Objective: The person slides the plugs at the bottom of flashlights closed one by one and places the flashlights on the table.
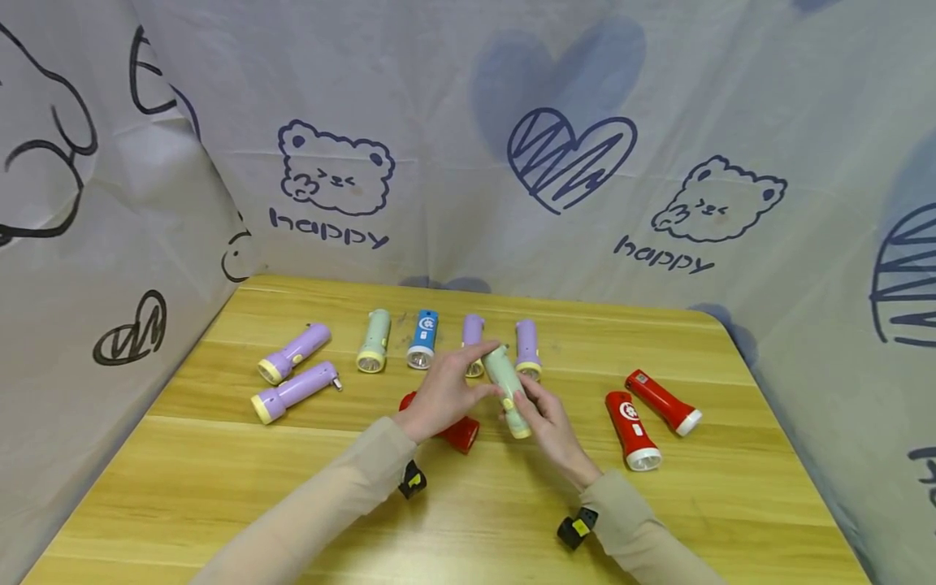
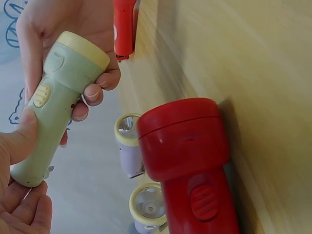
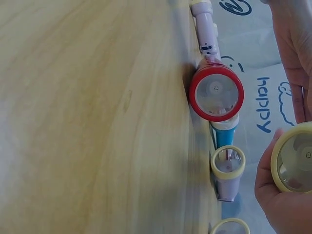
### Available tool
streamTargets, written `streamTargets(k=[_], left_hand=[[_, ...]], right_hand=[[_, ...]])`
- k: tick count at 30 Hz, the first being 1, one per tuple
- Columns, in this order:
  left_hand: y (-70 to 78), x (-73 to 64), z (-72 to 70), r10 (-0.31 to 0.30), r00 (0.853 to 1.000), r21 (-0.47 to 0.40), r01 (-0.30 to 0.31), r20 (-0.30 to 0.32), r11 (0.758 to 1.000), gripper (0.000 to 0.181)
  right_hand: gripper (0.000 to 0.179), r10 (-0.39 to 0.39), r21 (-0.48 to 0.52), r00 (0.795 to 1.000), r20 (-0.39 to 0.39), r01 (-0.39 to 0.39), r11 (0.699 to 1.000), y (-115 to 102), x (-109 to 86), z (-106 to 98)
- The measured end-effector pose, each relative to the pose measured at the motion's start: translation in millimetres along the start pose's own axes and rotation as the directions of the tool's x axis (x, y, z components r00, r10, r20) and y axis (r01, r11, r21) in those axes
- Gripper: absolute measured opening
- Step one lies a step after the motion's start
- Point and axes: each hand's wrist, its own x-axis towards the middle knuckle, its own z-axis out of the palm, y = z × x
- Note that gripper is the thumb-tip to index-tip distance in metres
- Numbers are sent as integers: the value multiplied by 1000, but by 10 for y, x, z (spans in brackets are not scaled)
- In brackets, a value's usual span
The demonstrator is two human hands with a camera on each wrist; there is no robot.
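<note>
Both hands hold a pale green flashlight (image 1: 504, 378) with a yellow head, raised over the table and tilted, its lens end toward the person. The left hand (image 1: 444, 392) pinches it near the tail, thumb on the body and fingertips under the end, as the left wrist view shows. My right hand (image 1: 550, 426) curls its fingers round the body just behind the yellow head (image 2: 83, 51). A yellow sliding switch (image 2: 42, 95) faces up between the hands. Below the left wrist a red flashlight (image 1: 462, 435) lies on the table, partly hidden by that arm.
Two purple flashlights (image 1: 296, 392) lie at the left. Along the back are another green flashlight (image 1: 376, 335), a blue flashlight (image 1: 424, 335) and two purple ones (image 1: 527, 345). Two red flashlights (image 1: 630, 426) lie on the right of the wooden table (image 1: 468, 528). A printed curtain (image 1: 453, 162) stands behind.
</note>
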Motion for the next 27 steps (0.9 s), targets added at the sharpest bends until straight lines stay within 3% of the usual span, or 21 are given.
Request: streamTargets(k=[7,15,27], left_hand=[[2,-12,36,-35,999,2,35,-2,999,67],[10,1,50,-42,999,48,43,-24,998,66],[24,16,44,-46,996,38,49,-75,998,60]], right_hand=[[47,16,-5,1000,-11,-16,1000,-17,0,23],[46,35,-40,999,-34,-36,999,-33,-3,36],[47,78,-54,993,-94,-83,995,-79,-6,79]])
